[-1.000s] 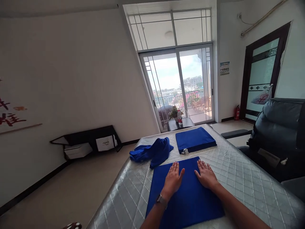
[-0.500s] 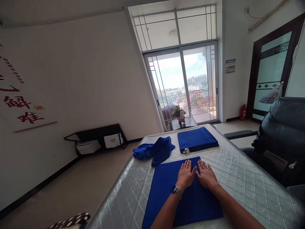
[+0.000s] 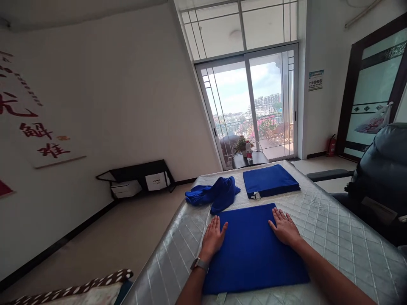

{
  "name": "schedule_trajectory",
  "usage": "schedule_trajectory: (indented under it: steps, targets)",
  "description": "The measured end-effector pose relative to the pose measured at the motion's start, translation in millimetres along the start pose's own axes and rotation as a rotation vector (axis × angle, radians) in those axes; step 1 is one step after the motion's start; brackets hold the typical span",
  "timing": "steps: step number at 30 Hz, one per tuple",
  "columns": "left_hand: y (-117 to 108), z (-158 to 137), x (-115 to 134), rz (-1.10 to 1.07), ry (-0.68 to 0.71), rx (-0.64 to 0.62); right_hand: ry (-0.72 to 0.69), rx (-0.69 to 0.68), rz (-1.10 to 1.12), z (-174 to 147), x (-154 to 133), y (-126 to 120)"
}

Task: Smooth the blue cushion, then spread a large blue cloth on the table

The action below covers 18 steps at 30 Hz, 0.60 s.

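A flat, folded blue cloth (image 3: 251,250) lies smooth on the silver quilted mattress (image 3: 337,241) in front of me. My left hand (image 3: 213,238) rests on its left edge, fingers stretched out and palm down, a watch on the wrist. At the right edge, near the far corner, my right hand (image 3: 285,228) lies flat with its fingers extended. Neither hand grips anything. Beyond the cloth a crumpled blue cloth (image 3: 219,194) sits at the left. A neat stack of folded blue cloth (image 3: 270,181), with a white tag at its near corner, lies at the right.
A black recliner (image 3: 381,169) stands to the right of the mattress. Past the far end is a small dark table (image 3: 249,160) with a plant and bottle, before sliding glass doors (image 3: 235,118). A black rack (image 3: 136,173) with white boxes stands along the left wall.
My hands have moved apart from the middle of the flat cloth, the left one to its left edge and the right one to its right edge. The camera view has shifted slightly.
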<state>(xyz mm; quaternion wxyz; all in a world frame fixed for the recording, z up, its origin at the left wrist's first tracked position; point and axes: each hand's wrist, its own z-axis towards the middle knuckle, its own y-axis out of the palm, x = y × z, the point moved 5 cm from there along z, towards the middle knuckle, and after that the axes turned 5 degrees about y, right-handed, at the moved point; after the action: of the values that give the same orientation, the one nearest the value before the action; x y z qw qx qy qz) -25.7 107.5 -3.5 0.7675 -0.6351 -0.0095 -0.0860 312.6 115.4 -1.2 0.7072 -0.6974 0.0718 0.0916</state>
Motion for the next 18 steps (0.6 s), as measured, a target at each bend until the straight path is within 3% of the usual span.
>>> schedule_trajectory:
  steps: [18]
  targets:
    - [-3,-1,2,0.035,0.032,0.076,0.002,-0.024,-0.076,-16,-10,-15]
